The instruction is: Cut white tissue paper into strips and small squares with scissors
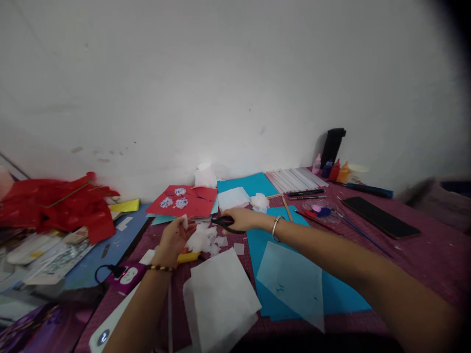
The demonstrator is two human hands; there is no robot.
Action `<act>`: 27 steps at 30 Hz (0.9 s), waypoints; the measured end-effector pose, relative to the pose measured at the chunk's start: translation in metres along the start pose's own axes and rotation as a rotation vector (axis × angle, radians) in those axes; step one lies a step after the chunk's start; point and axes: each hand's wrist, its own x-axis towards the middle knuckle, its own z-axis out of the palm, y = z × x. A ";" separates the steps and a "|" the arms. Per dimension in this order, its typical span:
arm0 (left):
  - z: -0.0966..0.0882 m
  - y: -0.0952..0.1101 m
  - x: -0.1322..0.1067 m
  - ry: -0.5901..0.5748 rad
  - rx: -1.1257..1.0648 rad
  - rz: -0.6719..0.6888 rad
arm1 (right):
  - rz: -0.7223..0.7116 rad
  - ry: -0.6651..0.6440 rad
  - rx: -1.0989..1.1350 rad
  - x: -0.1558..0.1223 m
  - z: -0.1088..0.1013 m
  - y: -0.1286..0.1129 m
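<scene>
My right hand [241, 219] grips black-handled scissors [222, 221], blades pointing left toward my left hand [175, 237]. My left hand pinches a small white tissue piece [186, 221] by the blade tips. Under and between the hands lies a heap of white tissue scraps [204, 240]. Behind them a red card [186, 200] carries blue-white tissue flowers. A silver bangle sits on my right wrist, a bead bracelet on my left.
White paper sheets [221, 294] lie near me, blue sheets [290, 279] to the right. Glue bottles [333, 170], pens [307, 193], white sticks and a black phone [380, 217] occupy the right. Red crumpled paper [62, 203] and clutter are on the left. A purple charger [127, 274] sits at left front.
</scene>
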 end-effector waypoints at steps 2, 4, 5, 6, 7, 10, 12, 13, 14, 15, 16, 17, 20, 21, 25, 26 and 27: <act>0.005 0.000 -0.002 -0.037 -0.006 -0.013 | -0.001 -0.009 0.041 0.000 0.001 0.000; 0.007 -0.001 -0.002 -0.060 0.010 -0.015 | 0.004 -0.013 0.089 0.000 0.000 0.003; 0.007 -0.001 -0.002 -0.063 0.027 -0.015 | 0.010 -0.010 0.113 0.000 0.000 0.005; 0.006 -0.001 -0.002 -0.060 0.050 -0.015 | 0.017 -0.004 0.135 -0.001 0.000 0.008; 0.003 -0.001 -0.001 -0.051 0.079 -0.012 | 0.024 0.002 0.157 -0.001 -0.001 0.012; -0.005 -0.001 0.001 -0.005 0.180 0.015 | 0.025 -0.002 0.211 -0.006 -0.001 0.022; -0.009 0.000 0.003 0.021 0.245 0.040 | 0.006 -0.028 0.240 -0.011 0.000 0.027; -0.010 0.000 0.003 0.026 0.273 0.048 | -0.003 -0.042 0.252 -0.013 0.000 0.029; -0.009 0.001 0.004 0.021 0.296 0.053 | -0.011 -0.054 0.261 -0.016 0.001 0.030; -0.008 0.002 0.004 0.008 0.315 0.054 | -0.018 -0.062 0.268 -0.018 0.001 0.030; -0.006 0.002 0.004 -0.011 0.331 0.056 | -0.024 -0.066 0.273 -0.021 0.001 0.030; -0.003 0.002 0.004 -0.032 0.345 0.057 | -0.028 -0.068 0.277 -0.023 0.001 0.030; 0.008 0.002 0.001 -0.097 0.381 0.065 | -0.036 -0.067 0.278 -0.029 -0.001 0.029; 0.012 0.002 0.000 -0.118 0.392 0.066 | -0.035 -0.065 0.276 -0.030 -0.002 0.028; 0.029 -0.001 -0.004 -0.190 0.429 0.067 | -0.015 -0.046 0.254 -0.042 -0.010 0.032; 0.034 -0.002 -0.005 -0.203 0.434 0.063 | -0.005 -0.039 0.245 -0.047 -0.013 0.034; 0.039 -0.003 -0.004 -0.211 0.439 0.058 | 0.008 -0.028 0.236 -0.052 -0.016 0.038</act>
